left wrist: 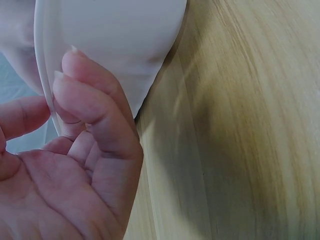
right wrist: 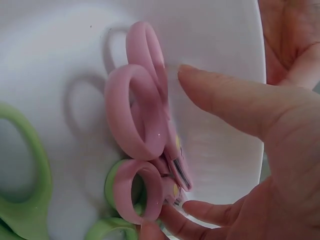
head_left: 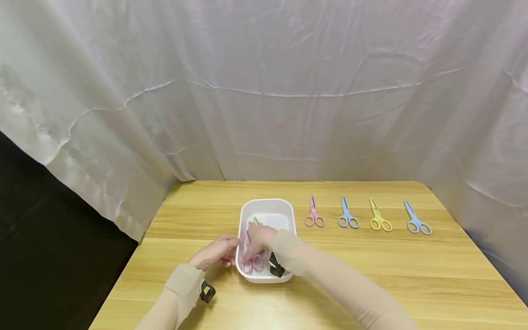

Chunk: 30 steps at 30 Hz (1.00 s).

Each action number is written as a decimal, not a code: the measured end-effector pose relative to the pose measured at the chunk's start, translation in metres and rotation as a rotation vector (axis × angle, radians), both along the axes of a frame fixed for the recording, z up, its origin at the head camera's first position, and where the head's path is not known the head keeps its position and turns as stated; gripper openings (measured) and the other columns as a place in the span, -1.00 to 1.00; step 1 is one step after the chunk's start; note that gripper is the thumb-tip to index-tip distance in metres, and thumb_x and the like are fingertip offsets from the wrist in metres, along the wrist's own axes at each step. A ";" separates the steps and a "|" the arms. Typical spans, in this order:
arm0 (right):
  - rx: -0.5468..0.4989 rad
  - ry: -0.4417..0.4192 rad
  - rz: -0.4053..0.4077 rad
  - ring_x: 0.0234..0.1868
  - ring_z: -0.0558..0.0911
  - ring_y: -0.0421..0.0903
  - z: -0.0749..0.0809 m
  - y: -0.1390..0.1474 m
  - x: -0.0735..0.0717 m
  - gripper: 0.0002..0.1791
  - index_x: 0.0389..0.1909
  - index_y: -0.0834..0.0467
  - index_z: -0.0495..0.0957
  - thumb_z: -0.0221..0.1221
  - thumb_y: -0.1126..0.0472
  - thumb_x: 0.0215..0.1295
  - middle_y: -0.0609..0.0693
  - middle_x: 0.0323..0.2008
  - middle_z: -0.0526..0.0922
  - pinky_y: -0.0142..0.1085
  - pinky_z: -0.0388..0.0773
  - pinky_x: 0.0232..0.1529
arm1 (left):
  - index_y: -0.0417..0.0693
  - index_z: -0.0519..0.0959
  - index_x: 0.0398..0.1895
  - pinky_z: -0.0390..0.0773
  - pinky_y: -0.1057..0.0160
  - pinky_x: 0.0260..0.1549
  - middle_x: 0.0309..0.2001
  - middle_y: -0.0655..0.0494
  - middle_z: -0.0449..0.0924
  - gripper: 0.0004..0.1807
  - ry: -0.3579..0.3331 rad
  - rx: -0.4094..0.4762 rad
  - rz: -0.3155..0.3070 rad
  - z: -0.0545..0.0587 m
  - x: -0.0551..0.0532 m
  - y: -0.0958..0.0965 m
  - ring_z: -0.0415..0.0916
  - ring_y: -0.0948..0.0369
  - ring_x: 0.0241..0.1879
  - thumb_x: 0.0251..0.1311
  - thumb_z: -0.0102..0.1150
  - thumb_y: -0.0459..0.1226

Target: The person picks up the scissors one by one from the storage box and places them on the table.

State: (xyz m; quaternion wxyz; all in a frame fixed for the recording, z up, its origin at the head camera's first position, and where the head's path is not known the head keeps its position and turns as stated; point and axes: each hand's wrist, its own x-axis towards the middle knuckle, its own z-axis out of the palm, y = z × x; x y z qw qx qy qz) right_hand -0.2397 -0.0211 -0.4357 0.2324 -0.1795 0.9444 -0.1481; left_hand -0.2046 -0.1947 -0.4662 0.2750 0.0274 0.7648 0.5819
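A white plastic bin (head_left: 269, 200) stands on the table in the head view. My left hand (head_left: 216, 251) grips its left side wall, and the left wrist view shows the thumb over the rim with fingers outside. Inside the bin is my right hand (head_left: 259, 236), its thumb and fingers spread about pink scissors (right wrist: 116, 112). The thumb (right wrist: 225, 97) stands apart from the handles, while fingertips reach under a lower pink handle ring (right wrist: 120, 197). Green scissors (right wrist: 42, 170) also lie in the bin. The right hand partly hides the blades.
To the bin's right, in a row, lie pink scissors (head_left: 314, 214), blue scissors (head_left: 346, 215), yellow scissors (head_left: 378, 217) and another blue pair (head_left: 415, 221). Pale curtains (head_left: 288, 114) hang behind the wooden table (head_left: 371, 284). Both wrists carry small black cameras.
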 end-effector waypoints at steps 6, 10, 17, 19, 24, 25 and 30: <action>0.020 -0.011 -0.066 -0.28 0.48 -0.09 0.001 -0.003 0.000 -0.28 -0.08 0.13 0.43 0.60 -0.04 -0.20 0.03 -0.21 0.49 -0.31 0.50 -0.26 | -0.38 0.49 0.03 0.43 0.50 -0.54 -0.53 0.19 0.48 -0.60 -0.012 0.000 0.008 -0.002 0.000 0.000 0.41 0.37 -0.58 0.50 -0.14 -0.18; -0.010 -0.041 -0.108 -0.35 0.50 -0.10 -0.002 -0.004 -0.001 -0.25 -0.07 0.14 0.39 0.61 0.01 -0.22 0.05 -0.22 0.48 -0.35 0.47 -0.37 | -0.38 0.49 0.02 0.43 0.49 -0.55 -0.53 0.19 0.48 -0.60 -0.004 -0.003 0.008 -0.003 -0.001 0.001 0.41 0.36 -0.58 0.49 -0.15 -0.17; 0.001 -0.040 -0.068 -0.25 0.56 -0.06 -0.008 -0.003 -0.010 -0.07 0.26 0.28 0.30 0.54 0.00 -0.07 0.19 -0.02 0.53 -0.29 0.59 -0.24 | -0.39 0.47 0.06 0.42 0.47 -0.54 -0.51 0.18 0.48 -0.58 0.005 -0.009 0.000 -0.002 0.000 0.001 0.40 0.35 -0.57 0.51 -0.17 -0.16; -0.008 -0.047 -0.058 -0.32 0.57 -0.09 -0.009 -0.002 -0.013 -0.09 0.29 0.30 0.28 0.50 0.04 -0.01 0.17 -0.09 0.64 -0.33 0.58 -0.32 | -0.41 0.46 0.09 0.42 0.47 -0.54 -0.51 0.17 0.49 -0.57 0.007 -0.009 0.001 -0.001 0.002 0.001 0.40 0.35 -0.57 0.52 -0.18 -0.16; -0.075 -0.132 -0.088 -0.65 0.49 -0.18 -0.012 0.001 -0.018 -0.26 0.20 0.35 0.29 0.45 0.22 0.06 0.01 -0.55 0.60 -0.43 0.43 -0.66 | -0.42 0.44 0.16 0.42 0.48 -0.53 -0.51 0.17 0.49 -0.53 0.010 -0.013 0.012 0.000 0.004 0.002 0.41 0.35 -0.57 0.53 -0.18 -0.15; -0.095 -0.150 -0.102 -0.67 0.47 -0.19 -0.012 0.001 -0.019 -0.27 0.20 0.35 0.28 0.43 0.27 0.07 0.00 -0.59 0.56 -0.44 0.41 -0.68 | -0.42 0.44 0.16 0.42 0.48 -0.53 -0.51 0.17 0.48 -0.53 0.010 -0.013 0.016 0.000 0.004 0.002 0.41 0.35 -0.57 0.53 -0.18 -0.15; -0.161 -0.172 -0.146 -0.66 0.46 -0.18 -0.013 0.004 -0.020 -0.27 0.34 0.40 0.18 0.26 0.42 0.18 0.06 -0.54 0.58 -0.44 0.38 -0.69 | -0.41 0.45 0.14 0.42 0.47 -0.53 -0.51 0.17 0.49 -0.53 0.018 -0.020 0.018 -0.001 0.003 0.003 0.41 0.35 -0.57 0.53 -0.19 -0.15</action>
